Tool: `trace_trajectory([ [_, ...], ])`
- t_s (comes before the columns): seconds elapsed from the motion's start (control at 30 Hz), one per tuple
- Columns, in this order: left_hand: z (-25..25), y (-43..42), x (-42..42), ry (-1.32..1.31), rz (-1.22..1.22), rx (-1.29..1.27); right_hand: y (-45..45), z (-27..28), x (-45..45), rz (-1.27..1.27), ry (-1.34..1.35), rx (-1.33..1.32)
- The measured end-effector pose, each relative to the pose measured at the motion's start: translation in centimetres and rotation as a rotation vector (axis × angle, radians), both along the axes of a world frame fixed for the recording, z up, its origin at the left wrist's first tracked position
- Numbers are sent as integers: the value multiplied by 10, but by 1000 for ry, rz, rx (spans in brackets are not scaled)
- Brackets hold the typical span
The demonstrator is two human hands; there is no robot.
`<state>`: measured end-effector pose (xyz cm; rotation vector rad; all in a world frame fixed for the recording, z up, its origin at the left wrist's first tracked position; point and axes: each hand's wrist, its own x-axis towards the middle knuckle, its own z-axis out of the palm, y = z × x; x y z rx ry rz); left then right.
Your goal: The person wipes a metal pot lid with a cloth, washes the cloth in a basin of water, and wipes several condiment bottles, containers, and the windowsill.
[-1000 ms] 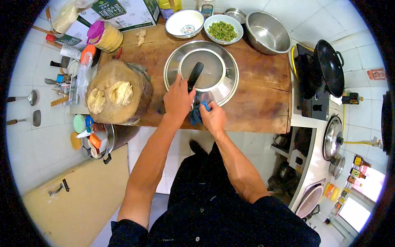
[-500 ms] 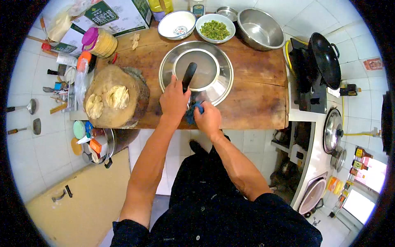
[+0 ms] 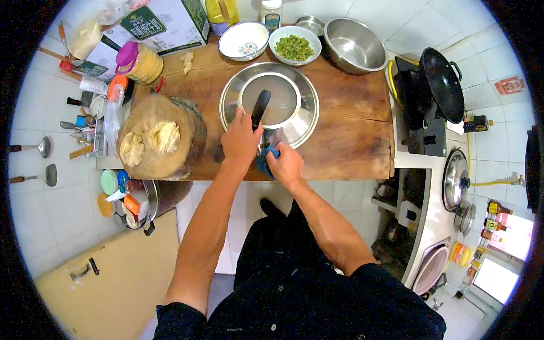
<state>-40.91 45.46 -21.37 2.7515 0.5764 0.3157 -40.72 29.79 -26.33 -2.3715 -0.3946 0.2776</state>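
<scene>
Item, black-handled tool (image 3: 261, 107): above the near-left side of the round steel basin (image 3: 310, 113), on the wooden worktop (image 3: 354, 119). Left hand (image 3: 240, 141) closed round it, handle angled away from the body. Right hand (image 3: 287, 164) gripping a bunched blue cloth (image 3: 264, 163) by the tool's near end — whatever lies under the cloth, I cannot tell. Handling, by my judgement: tool stiff, fairly light, slippery if wet, best held by the handle; cloth soft, yielding, easily pinched at a fold
</scene>
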Motion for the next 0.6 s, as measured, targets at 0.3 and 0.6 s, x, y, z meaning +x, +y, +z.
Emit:
trace_trajectory([
  [0.3,-18,2,-2,-109,-12,81,-2,9,15,-56,-55,110],
  [0.6,0,1,0,14,38,-25,-17,8,5,-36,15,102],
])
